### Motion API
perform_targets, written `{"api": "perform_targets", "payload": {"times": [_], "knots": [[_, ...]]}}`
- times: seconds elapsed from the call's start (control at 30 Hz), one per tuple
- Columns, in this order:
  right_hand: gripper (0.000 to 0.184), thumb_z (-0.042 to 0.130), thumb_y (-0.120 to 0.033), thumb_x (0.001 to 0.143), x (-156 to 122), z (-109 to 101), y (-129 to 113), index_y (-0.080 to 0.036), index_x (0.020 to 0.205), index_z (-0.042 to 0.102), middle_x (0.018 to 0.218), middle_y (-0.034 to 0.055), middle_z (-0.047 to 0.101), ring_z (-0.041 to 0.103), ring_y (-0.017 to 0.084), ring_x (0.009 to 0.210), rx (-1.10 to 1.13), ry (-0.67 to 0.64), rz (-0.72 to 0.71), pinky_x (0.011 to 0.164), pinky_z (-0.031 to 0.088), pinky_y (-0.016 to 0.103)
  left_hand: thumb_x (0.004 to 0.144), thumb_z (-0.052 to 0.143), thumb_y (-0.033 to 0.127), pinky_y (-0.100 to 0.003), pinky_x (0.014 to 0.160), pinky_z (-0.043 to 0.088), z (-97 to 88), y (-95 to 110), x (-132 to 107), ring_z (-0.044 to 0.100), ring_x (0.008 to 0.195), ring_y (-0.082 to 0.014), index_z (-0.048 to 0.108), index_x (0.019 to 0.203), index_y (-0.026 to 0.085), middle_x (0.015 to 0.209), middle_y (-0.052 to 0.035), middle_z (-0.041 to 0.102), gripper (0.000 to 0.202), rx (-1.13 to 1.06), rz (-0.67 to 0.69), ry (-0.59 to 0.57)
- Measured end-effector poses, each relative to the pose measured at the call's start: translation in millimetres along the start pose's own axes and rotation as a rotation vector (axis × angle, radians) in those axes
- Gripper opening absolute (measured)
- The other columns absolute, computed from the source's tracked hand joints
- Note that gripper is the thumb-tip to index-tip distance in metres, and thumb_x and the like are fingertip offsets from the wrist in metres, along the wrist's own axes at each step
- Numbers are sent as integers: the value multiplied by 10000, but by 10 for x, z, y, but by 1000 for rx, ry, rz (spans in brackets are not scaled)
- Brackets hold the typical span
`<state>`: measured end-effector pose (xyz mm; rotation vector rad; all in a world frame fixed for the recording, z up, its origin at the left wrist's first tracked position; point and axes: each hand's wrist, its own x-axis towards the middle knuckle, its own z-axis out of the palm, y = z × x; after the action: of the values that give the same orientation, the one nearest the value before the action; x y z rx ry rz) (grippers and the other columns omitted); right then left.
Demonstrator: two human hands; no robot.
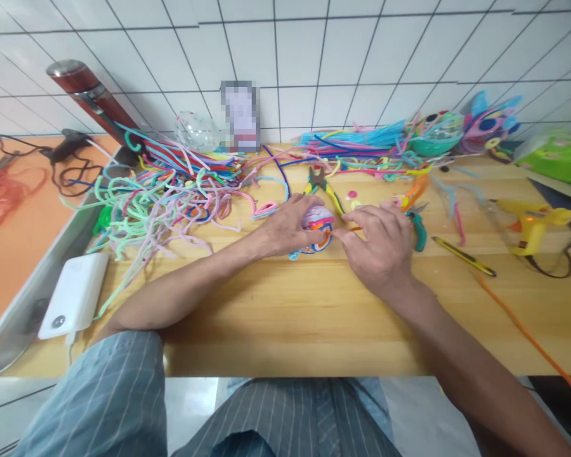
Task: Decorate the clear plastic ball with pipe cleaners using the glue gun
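My left hand (288, 227) is wrapped around a small ball wound with pipe cleaners (318, 219) in pink, purple, white, blue and orange. At the ball's right side, my right hand (378, 244) has thumb and finger pinched on an orange pipe cleaner (354, 228), which curls onto the ball's lower front. Part of the ball is hidden by the left fingers. Just behind the hands lie pliers with yellow-and-black handles (333, 198). Teal-handled cutters (417, 231) lie beside my right hand.
Loose pipe cleaners (171, 203) heap at left near a white power bank (73, 295). A phone (241, 117) leans on the tiled wall by a red flask (92, 95). At right are a yellow glue gun (530, 225), a utility knife (464, 256) and an orange strand (523, 330).
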<state>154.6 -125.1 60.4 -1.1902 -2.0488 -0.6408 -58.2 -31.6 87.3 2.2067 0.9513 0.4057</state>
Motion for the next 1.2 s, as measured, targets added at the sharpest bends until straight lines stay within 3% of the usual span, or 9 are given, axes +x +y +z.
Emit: {"api": "perform_targets", "payload": {"times": [0.13,0.23,0.4,0.47,0.57,0.63,0.83,1.0,1.2], "knots": [[214,737,-165,958,-14,-338,-55,-317,1109,737,1213,24,793,724,264,1200,-33,17,4,1143,529,526,851,728,519,-523,1161,488,4,-19,0,606,1274,-324,581,1416,202,1335,-125,613,664,-18,-20,6],[273,764,-176,936,-265,-647,91,-315,1168,725,1200,51,784,724,277,1170,-35,-15,64,1064,555,499,849,716,525,-530,1157,488,30,-22,3,604,1268,-328,565,1424,193,1355,-132,612,681,-37,-25,38],[186,741,-388,957,-1070,-926,958,-250,1081,758,1029,114,769,712,335,1014,-189,-5,468,945,562,551,842,718,527,-534,1191,462,156,-22,-7,564,1334,-341,527,1455,230,1378,-122,615,708,-50,32,130],[317,746,-542,915,-1339,-981,1365,-233,986,753,928,110,735,689,347,935,-217,-33,659,909,553,585,842,721,521,-531,1190,463,202,-26,-11,566,1326,-337,529,1450,239,1347,-113,619,697,-30,31,154],[369,776,-599,863,-1525,-1065,1757,-238,854,703,798,93,677,645,293,800,-244,14,815,830,549,508,841,710,548,-534,1192,464,224,-30,-14,567,1314,-335,537,1435,214,1331,-120,604,703,-18,19,162],[352,778,-579,863,-1508,-1084,1805,-253,793,664,735,81,658,623,255,725,-240,40,842,767,539,450,838,698,559,-537,1203,458,211,-26,-14,562,1322,-339,533,1447,182,1342,-139,589,735,-31,8,145],[401,709,-505,890,-1070,-754,1268,-193,1139,735,1073,131,800,747,284,907,-98,-287,1007,862,583,444,860,671,542,-525,1196,476,188,-25,-2,571,1327,-335,532,1455,181,1357,-140,598,709,-50,-4,119],[419,620,-433,958,-641,-306,1085,-186,1291,686,1207,172,793,739,337,1151,-271,-685,1116,988,551,463,879,677,539,-557,1190,478,241,-47,7,579,1314,-342,525,1455,165,1364,-156,602,704,-32,21,127],[335,510,-362,989,-557,-59,1225,-126,1141,694,1099,251,773,745,358,1056,-305,-668,1147,908,564,489,890,713,472,-531,1185,489,250,-30,-1,574,1335,-324,524,1440,189,1385,-146,605,648,-46,47,123]]}}
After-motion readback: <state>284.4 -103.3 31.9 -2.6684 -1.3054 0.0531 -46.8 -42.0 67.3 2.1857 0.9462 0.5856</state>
